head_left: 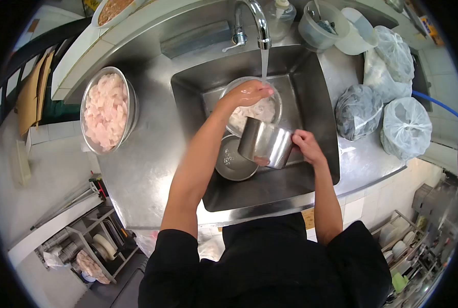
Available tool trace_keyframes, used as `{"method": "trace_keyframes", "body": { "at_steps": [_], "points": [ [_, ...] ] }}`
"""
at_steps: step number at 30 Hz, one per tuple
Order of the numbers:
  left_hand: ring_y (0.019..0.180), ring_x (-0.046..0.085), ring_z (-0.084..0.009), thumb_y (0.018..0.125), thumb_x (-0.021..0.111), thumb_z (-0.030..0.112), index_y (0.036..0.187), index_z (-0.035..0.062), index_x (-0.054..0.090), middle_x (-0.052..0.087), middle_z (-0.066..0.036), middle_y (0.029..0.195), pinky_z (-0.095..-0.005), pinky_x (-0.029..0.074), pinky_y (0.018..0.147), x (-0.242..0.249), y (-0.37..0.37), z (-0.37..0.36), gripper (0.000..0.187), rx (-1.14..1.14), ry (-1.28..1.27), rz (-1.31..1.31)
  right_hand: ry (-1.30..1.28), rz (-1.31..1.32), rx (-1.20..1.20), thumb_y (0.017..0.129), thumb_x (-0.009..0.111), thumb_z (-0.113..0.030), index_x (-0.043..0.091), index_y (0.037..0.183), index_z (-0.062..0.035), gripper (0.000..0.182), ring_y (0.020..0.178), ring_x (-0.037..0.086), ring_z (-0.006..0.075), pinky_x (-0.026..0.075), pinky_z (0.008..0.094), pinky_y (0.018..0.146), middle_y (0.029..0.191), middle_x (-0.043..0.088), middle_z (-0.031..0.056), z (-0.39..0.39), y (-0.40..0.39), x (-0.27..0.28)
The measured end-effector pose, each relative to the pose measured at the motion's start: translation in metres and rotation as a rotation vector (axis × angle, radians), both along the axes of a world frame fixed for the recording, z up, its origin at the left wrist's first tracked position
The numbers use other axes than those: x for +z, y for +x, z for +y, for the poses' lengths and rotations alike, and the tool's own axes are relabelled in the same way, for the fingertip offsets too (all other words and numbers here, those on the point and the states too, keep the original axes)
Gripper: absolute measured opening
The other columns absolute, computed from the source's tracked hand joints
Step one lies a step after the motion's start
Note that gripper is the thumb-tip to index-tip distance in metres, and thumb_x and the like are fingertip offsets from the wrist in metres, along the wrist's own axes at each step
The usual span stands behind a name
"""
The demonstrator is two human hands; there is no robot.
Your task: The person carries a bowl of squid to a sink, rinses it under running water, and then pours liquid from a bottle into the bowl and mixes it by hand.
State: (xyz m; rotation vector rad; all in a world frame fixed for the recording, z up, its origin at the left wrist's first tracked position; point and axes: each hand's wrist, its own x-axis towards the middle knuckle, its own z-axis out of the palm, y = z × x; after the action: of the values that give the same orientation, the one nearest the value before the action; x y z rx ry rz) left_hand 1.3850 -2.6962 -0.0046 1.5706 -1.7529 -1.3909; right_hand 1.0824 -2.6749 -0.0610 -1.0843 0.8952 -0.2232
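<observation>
My left hand is under the running tap water, above a metal bowl in the sink. It looks wet, its fingers stretch to the right, and I see nothing held in it. Pale, whitish food pieces lie in that bowl. On the right, my right hand grips a cylindrical stainless steel pot at its side. The pot is tilted, its mouth towards the bowl of pale pieces; its inside is hidden from me. Below it in the sink sits a round metal pan, partly covered by the pot.
The chrome tap runs into the sink. Left on the counter stands a metal bowl heaped with pale pink meat pieces. Several tied plastic bags and plastic tubs stand along the right and back.
</observation>
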Motion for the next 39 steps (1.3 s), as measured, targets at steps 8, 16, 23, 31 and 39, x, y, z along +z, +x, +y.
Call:
{"method": "trace_keyframes", "body": {
  "at_steps": [8,16,23,31,39],
  "points": [
    [0.087,0.063,-0.024,0.086,0.052,0.015,0.109,0.0077,0.063,0.067,-0.015,0.093,-0.0348,0.047,0.08,0.005,-0.004,-0.022,0.026,0.531,-0.385,-0.209,-1.214,0.101,-0.315,0.054,0.081,-0.01,0.059,0.075,-0.0028,0.031,0.107,0.055,0.0356,0.047,0.0369,0.085,0.123,0.051,0.0185,-0.017,0.109,0.003],
    [0.093,0.063,-0.0253,0.086,0.056,0.014,0.11,0.0067,0.062,0.064,-0.014,0.107,-0.0328,0.047,0.081,0.048,0.062,0.073,0.026,0.784,-0.173,-0.171,-1.204,0.063,-0.081,0.058,0.082,-0.019,0.062,0.075,-0.0054,0.029,0.108,0.055,0.0367,0.047,0.0388,0.088,0.124,0.052,0.0202,-0.031,0.073,0.02],
    [0.09,0.062,-0.0289,0.086,0.053,0.017,0.11,0.0063,0.06,0.064,-0.015,0.101,-0.0353,0.047,0.079,0.04,-0.003,0.014,0.028,0.38,-0.467,-0.099,-1.066,0.461,0.619,0.063,0.067,-0.065,0.065,0.097,-0.0089,0.066,0.095,0.06,0.0374,0.051,0.0417,0.076,0.11,0.059,0.0223,-0.123,0.17,0.045],
    [0.078,0.063,-0.0264,0.086,0.048,0.017,0.089,0.0029,0.065,0.066,-0.011,0.082,-0.0355,0.048,0.073,0.034,-0.033,-0.059,0.023,0.128,-0.508,-0.146,0.549,0.352,0.451,0.061,0.043,-0.088,0.051,0.116,0.0083,0.112,0.087,0.065,0.0354,0.054,0.0384,0.071,0.096,0.06,0.0283,0.016,0.129,-0.046],
    [0.069,0.06,-0.0206,0.085,0.049,0.021,0.078,0.002,0.062,0.063,-0.009,0.072,-0.0338,0.047,0.066,0.033,-0.002,-0.037,0.024,0.149,-0.291,-0.165,0.996,0.246,0.58,0.063,0.035,-0.09,0.039,0.128,0.0069,0.117,0.087,0.065,0.0375,0.054,0.0375,0.066,0.1,0.058,0.0306,0.085,0.075,-0.099]
  ]
}}
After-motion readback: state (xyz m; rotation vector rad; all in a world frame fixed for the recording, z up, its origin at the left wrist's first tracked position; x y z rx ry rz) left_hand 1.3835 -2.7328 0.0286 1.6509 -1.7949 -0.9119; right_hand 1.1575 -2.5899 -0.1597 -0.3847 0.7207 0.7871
